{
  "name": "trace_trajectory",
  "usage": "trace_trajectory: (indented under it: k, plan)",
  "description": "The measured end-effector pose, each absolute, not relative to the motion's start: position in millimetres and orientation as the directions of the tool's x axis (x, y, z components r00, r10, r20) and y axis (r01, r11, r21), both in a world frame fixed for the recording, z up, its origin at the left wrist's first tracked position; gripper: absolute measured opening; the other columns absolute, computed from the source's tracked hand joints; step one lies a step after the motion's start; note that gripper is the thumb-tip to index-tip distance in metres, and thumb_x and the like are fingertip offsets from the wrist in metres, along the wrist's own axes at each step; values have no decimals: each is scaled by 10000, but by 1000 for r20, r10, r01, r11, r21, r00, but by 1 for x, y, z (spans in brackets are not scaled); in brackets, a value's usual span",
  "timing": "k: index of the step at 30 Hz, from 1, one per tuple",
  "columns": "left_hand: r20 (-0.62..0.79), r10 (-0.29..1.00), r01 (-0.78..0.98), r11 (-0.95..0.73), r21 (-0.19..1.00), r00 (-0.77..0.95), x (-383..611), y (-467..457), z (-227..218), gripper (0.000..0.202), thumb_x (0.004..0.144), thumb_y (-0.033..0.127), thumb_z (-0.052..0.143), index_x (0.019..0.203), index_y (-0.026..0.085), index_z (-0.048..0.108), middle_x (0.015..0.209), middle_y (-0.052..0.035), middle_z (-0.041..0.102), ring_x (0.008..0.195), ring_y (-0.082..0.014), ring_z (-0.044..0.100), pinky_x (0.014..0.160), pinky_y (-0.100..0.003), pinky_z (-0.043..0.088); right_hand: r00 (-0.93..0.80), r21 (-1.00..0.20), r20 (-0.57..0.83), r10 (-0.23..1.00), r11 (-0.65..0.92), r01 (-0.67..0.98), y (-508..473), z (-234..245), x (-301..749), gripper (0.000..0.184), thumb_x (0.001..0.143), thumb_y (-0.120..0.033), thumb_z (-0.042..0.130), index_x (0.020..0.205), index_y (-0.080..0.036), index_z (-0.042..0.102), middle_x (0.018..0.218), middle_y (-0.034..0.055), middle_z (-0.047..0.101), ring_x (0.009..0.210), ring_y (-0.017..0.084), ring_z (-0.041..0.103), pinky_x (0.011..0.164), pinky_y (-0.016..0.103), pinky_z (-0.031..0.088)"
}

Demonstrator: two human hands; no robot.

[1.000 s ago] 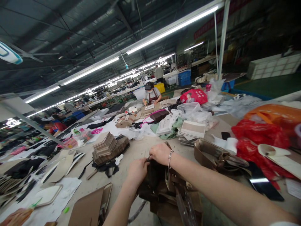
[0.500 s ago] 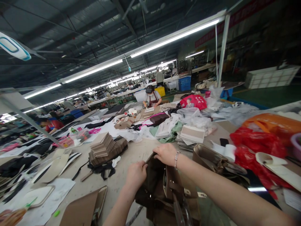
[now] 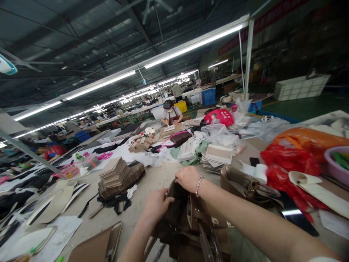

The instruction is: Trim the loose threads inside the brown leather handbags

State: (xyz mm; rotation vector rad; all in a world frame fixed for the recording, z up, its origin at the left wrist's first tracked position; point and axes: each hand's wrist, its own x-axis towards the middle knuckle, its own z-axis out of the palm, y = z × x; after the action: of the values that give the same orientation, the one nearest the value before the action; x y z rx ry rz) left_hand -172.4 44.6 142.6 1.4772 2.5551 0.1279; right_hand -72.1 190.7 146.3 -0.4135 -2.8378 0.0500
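Note:
A dark brown handbag stands in front of me, its top edge raised and its dark inside partly visible. My right hand, with a bracelet at the wrist, pinches the far end of that edge. Nearer to me, my left hand is closed on the left side of the same edge, its thumb towards the inside; its other fingertips are hidden. The bag's handles, partly wrapped in clear plastic, hang at its near side. Another brown bag lies just beyond my right forearm.
A stack of brown pieces sits left of my hands, a pile of pale panels beyond them. Red plastic bags and a purple basin are at right. A brown folded panel lies at near left. Across the table a person works.
The view has shifted slightly, so most things sit further left. My left thumb has lifted a little off the bag's edge, while my right hand keeps its pinch.

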Motion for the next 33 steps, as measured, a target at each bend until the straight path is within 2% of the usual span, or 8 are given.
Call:
trace_trajectory:
  k: [2,4,8,16,21,27,33]
  plan:
    - [-114,862,839,507,199,-493,-172,50,144,379,741,411,562,1076,236,585,834,-36,690,761,-192,616,619,-250,370,-920,-76,269,285,958,275,190,146,-72,232,832,-328,513,798,-161,671,824,70,680,797,205,615,623,264,442]
    - [-79,859,839,511,186,-506,-171,57,143,435,740,416,567,1136,238,556,892,-52,688,818,-212,616,664,-262,390,-918,-78,271,289,957,279,190,145,-72,236,837,-332,510,799,-159,667,822,71,678,793,202,615,624,263,444]
    - [-25,879,865,473,167,-476,-172,72,134,286,800,310,499,1050,231,612,935,-70,685,867,-225,616,732,-286,413,-918,-81,265,295,956,283,191,143,-72,236,849,-323,498,797,-157,657,820,73,673,794,197,612,639,264,446]
    - [13,920,873,367,321,-392,-183,77,126,254,817,181,451,972,190,652,939,-78,692,861,-209,626,745,-282,427,-927,-80,294,234,972,220,193,139,-67,165,848,-287,509,865,-166,620,830,54,666,798,192,599,672,280,438]
    - [-21,925,863,363,352,-380,-187,76,128,248,818,179,443,947,177,655,923,-84,692,841,-211,625,729,-278,423,-933,-77,303,196,981,181,190,138,-66,137,834,-271,532,858,-169,620,824,48,660,822,187,591,679,267,427]
    - [-23,922,862,370,348,-386,-184,76,127,282,839,201,420,1016,163,636,954,-105,683,880,-225,618,752,-287,414,-936,-89,275,221,975,204,193,141,-64,160,840,-294,527,863,-170,626,840,50,662,823,184,594,667,264,425]
    - [-36,912,863,400,310,-410,-180,77,127,243,839,229,429,897,181,660,877,-87,691,820,-206,618,714,-289,400,-931,-94,257,259,966,242,195,142,-66,206,855,-316,499,830,-170,643,849,53,668,830,186,595,681,269,432]
